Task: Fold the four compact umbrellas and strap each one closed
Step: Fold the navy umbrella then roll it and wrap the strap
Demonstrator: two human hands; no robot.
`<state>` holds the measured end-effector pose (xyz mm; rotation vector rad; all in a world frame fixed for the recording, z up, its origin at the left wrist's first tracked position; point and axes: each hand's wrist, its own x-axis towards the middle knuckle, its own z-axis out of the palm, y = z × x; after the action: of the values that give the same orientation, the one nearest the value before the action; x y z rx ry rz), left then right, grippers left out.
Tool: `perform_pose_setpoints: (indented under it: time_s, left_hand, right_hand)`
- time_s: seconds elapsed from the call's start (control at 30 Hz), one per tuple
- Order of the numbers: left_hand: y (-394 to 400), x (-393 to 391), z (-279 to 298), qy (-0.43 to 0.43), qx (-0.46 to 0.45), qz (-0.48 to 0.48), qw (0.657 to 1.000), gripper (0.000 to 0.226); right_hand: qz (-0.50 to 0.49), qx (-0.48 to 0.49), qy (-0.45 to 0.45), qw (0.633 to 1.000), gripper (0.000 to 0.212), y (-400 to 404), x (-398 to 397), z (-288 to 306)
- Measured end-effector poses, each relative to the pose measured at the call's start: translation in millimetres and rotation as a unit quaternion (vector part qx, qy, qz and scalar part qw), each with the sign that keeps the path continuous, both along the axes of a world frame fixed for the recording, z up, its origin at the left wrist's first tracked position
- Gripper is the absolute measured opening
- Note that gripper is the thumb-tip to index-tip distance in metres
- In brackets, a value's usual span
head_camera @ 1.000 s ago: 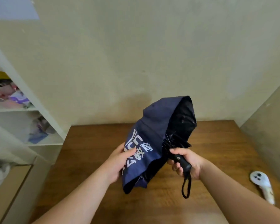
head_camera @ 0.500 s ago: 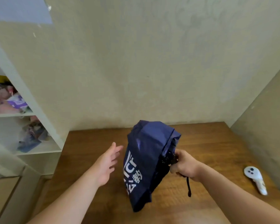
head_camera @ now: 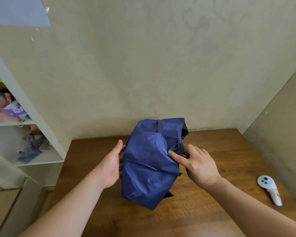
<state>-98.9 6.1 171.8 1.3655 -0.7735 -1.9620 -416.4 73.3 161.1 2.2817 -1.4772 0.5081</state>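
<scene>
A collapsed navy blue compact umbrella [head_camera: 150,165] stands nearly upright over the wooden table [head_camera: 220,151], its loose canopy bunched and its handle hidden. Its narrow blue strap [head_camera: 161,126] hangs loose near the top. My left hand [head_camera: 110,166] lies flat against the umbrella's left side, thumb up, fingertips hidden behind the fabric. On the right side my right hand [head_camera: 196,164] has its index finger stretched onto the canopy while the other fingers curl into the folds by the strap. No other umbrella is in view.
A white handheld controller [head_camera: 270,189] lies on the table at the right. A white shelf unit [head_camera: 41,127] with assorted items stands at the left. The wall is close behind, and a side panel [head_camera: 280,134] bounds the right.
The umbrella has turned so its plain blue side faces me. My right hand left the handle and moved onto the canopy. My left hand came in against the umbrella's left side.
</scene>
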Motion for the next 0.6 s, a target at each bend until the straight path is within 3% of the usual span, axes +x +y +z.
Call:
perform_pose_setpoints:
  time_s: [0.07, 0.1, 0.17, 0.23, 0.3, 0.33, 0.37, 0.43, 0.47, 0.53, 0.6]
  left_hand:
    - [-4, -8, 1, -0.091, -0.081, 0.040, 0.992, 0.042]
    - [-8, -12, 2, -0.172, -0.165, 0.082, 0.968, 0.034]
    - [-19, -18, 9, -0.354, -0.354, 0.135, 0.855, 0.017]
    - [-25, -33, 27, -0.455, -0.487, 0.087, 0.740, 0.036]
    - [-29, -57, 44, -0.551, -0.482, -0.035, 0.681, 0.063]
    - [-34, -69, 43, -0.585, -0.434, -0.102, 0.678, 0.071]
    - [-36, -77, 46, -0.591, -0.364, -0.162, 0.702, 0.073]
    - [-40, -91, 42, -0.455, -0.242, -0.186, 0.836, 0.060]
    - [-40, -98, 37, -0.370, -0.226, -0.167, 0.886, 0.049]
    - [-35, -109, 34, -0.304, -0.270, -0.119, 0.906, 0.014]
    - [-29, -116, 36, -0.287, -0.320, -0.070, 0.900, 0.009]
  right_hand:
    - [0.015, -0.011, 0.021, 1.000, 0.082, -1, -7, 0]
    - [0.024, -0.010, 0.032, 0.999, 0.081, -2, -11, 0]
    - [0.041, -0.006, 0.044, 0.998, 0.079, -4, -17, -1]
    - [0.054, -0.006, 0.048, 0.997, 0.079, -6, -23, -3]
    - [0.065, -0.002, 0.053, 0.996, 0.084, -10, -29, -6]
    - [0.071, -0.004, 0.054, 0.996, 0.085, -12, -32, -7]
    - [0.074, -0.006, 0.052, 0.996, 0.085, -13, -35, -7]
    - [0.082, -0.006, 0.047, 0.996, 0.082, -16, -40, -8]
    - [0.086, -0.005, 0.046, 0.995, 0.079, -17, -43, -8]
    - [0.088, 0.010, 0.040, 0.995, 0.074, -21, -50, -10]
    - [0.074, 0.041, 0.019, 0.996, 0.070, -26, -58, -16]
